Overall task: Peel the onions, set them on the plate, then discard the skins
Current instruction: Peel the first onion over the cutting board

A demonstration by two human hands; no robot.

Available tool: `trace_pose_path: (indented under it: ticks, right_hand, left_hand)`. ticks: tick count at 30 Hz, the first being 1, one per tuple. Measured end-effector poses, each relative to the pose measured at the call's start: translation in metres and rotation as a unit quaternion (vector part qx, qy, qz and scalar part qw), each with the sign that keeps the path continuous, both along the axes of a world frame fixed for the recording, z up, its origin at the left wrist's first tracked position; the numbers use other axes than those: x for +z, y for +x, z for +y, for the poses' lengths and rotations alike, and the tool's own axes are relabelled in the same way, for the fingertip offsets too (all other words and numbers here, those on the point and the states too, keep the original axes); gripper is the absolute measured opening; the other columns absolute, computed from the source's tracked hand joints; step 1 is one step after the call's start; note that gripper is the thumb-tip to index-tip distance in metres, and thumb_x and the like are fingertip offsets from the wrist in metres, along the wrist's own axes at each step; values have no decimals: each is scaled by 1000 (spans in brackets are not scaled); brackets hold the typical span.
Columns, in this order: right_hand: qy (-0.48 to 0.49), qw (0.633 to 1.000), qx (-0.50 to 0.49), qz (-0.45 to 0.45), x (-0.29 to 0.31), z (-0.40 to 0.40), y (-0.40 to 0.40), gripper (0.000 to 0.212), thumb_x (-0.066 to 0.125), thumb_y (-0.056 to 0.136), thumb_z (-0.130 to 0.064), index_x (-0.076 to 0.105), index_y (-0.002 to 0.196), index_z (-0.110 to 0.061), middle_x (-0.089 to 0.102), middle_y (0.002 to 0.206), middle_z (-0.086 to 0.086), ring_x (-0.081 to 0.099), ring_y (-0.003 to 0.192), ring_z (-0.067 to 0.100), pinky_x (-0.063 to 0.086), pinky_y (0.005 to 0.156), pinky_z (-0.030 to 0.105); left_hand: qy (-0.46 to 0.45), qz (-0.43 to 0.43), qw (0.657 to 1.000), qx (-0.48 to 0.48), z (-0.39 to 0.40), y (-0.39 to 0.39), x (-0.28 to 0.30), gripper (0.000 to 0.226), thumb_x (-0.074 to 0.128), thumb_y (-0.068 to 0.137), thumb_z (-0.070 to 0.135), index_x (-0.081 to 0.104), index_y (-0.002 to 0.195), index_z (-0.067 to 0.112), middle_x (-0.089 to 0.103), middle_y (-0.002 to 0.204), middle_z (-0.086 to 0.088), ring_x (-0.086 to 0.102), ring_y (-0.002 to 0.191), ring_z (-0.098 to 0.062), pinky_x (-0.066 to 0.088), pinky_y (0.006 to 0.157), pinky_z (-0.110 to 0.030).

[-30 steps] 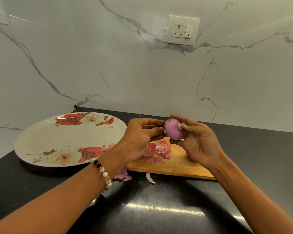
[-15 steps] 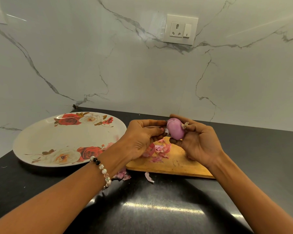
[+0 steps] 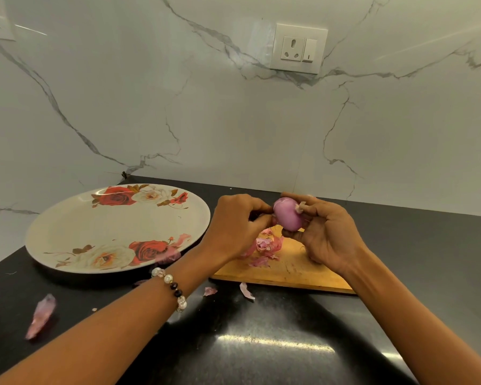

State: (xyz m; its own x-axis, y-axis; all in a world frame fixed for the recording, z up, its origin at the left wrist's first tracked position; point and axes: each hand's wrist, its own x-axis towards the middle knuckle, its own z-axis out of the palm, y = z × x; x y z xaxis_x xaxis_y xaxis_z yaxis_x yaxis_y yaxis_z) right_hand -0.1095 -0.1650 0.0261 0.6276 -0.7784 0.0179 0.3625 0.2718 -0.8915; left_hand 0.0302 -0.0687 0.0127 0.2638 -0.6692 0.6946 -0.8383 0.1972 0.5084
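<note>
Our glossy black stone countertop [image 3: 261,343] carries a round rose-patterned plate [image 3: 67,232], a wooden cutting board [image 3: 295,269] beside it, and scattered pink onion skins [image 3: 41,315].

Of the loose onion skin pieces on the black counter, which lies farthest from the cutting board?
The long pink skin piece at the counter's front left, past the plate. The other scraps lie just off the cutting board edge.
</note>
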Motion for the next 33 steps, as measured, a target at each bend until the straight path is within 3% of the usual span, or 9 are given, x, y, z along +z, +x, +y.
trace_pose_path:
  ticks: [3,12,17,21,23,25,28,30,33]
  right_hand:
    - [-22,1000,6,13,0,2,1,32,41,91,4,67,109,3,64,113,18,59,106,32,57,61,36]
    - [-22,1000,19,-12,-3,4,3,27,41,93,0,67,92,-4,68,104,16,65,94,29,55,69,41]
    - [21,999,24,-34,-5,2,5,19,40,94,-1,59,94,-2,65,115,22,65,96,35,55,69,42]
    - [84,994,13,-71,-4,1,5,16,40,94,0,57,94,-2,63,116,25,65,96,39,56,78,45]
    - [90,993,-9,-79,-4,-3,2,16,41,95,-1,56,100,-1,61,121,25,63,104,38,58,73,44]
    - [64,996,-29,-61,-2,-6,-1,21,41,94,-2,55,110,-1,60,126,23,61,108,36,58,67,40]
    - [18,998,-37,-38,1,-5,-3,25,40,93,0,65,91,1,65,115,19,61,103,35,56,71,40]
    - [-20,999,-41,-18,3,-2,-3,30,39,92,1,69,88,-3,67,108,15,62,98,32,54,70,39]
    - [-72,996,-47,20,3,0,-1,33,39,89,2,69,102,0,67,105,13,60,95,28,52,62,35]
  left_hand:
    - [-8,-27,999,20,-3,4,-4,19,78,78,22,77,94,13,72,88,-4,61,74,-8,55,72,-25]
    - [-32,-99,994,33,-3,4,-5,12,73,78,23,74,82,12,70,73,-2,61,65,-12,56,61,-29]
    - [-1,14,1000,11,-1,2,-1,8,74,81,19,76,87,14,72,76,2,64,67,-7,54,66,-16]
    - [37,169,984,-39,1,-1,2,8,75,81,13,74,88,10,73,76,0,70,66,-11,59,68,-23]
    - [52,217,972,-69,1,-4,3,8,74,81,10,72,89,8,74,77,-4,71,67,-13,59,67,-24]
    - [68,196,977,-56,-1,-3,0,10,74,82,11,73,92,9,74,80,-1,71,68,-10,56,67,-18]
    - [99,125,987,-20,-2,1,-3,18,73,83,13,75,100,15,72,92,6,65,76,-1,48,69,-3]
    - [103,123,987,-20,-1,3,-3,19,74,82,13,76,100,16,73,95,6,65,81,0,46,70,-1]
    - [91,118,988,-28,0,4,1,18,69,85,8,75,101,15,74,94,3,66,82,0,49,75,-4]
